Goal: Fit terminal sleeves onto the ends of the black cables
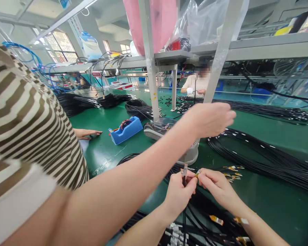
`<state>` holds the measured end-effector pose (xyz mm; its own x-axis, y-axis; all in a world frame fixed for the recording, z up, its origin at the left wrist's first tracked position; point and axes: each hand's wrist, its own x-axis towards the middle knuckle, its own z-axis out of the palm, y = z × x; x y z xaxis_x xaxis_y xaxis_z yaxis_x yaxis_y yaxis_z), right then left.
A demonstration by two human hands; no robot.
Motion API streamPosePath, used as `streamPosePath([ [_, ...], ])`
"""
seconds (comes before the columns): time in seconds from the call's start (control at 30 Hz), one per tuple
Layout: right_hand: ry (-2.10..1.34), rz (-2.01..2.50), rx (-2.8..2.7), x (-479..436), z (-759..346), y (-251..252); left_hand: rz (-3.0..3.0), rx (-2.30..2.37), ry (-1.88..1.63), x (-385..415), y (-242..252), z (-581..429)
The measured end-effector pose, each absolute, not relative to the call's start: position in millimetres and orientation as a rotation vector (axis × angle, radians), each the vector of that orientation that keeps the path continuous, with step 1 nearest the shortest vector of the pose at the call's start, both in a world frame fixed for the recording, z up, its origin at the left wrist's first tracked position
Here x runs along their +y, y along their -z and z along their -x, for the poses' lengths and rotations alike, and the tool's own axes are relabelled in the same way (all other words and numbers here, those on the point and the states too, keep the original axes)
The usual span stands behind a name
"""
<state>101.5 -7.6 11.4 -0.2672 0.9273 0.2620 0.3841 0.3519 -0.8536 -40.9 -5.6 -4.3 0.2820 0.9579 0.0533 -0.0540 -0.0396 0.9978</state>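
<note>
My left hand (181,192) is closed in a pinch on a black cable whose metal connector end (185,169) sticks up above my fingers. My right hand (217,187) pinches another cable end with a gold tip (197,173), held right against the left one. Both hands hover over a heap of black cables (207,212) with yellow-taped ends on the green table (272,201). A co-worker in a striped top reaches an arm across from the left; that hand (210,119) is just above my hands, over a white container (191,155).
A blue tape dispenser (125,130) and a grey dish (157,130) sit mid-table by a metal post (150,68). The co-worker's other hand (87,133) lies flat on the table. Long cable bundles (267,153) run right. Another person (197,84) works at the far side.
</note>
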Motion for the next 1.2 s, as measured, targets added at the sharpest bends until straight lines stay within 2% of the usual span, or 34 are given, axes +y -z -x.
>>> streamPosePath([
  [0.23,-0.818,1.149,-1.819,-11.0,-100.6,-9.1,-1.349,0.964,-1.007,-7.2,3.9,42.4],
  [0.53,-0.693,1.103,-2.009,-29.9,-108.4,-26.6,-1.394,0.703,-0.941,-16.6,-2.1,42.4],
  [0.7,-0.627,1.082,-2.058,-37.6,-114.1,-25.3,-1.22,0.581,-0.905,-15.3,-2.4,38.5],
  [0.93,-0.718,1.051,-2.046,-43.5,-121.8,-14.8,-1.061,0.607,-0.943,-18.4,-1.6,30.2],
  [1.2,-0.913,1.071,-1.813,-31.6,-139.1,-5.8,-1.163,0.606,-0.983,-19.0,-7.0,30.2],
])
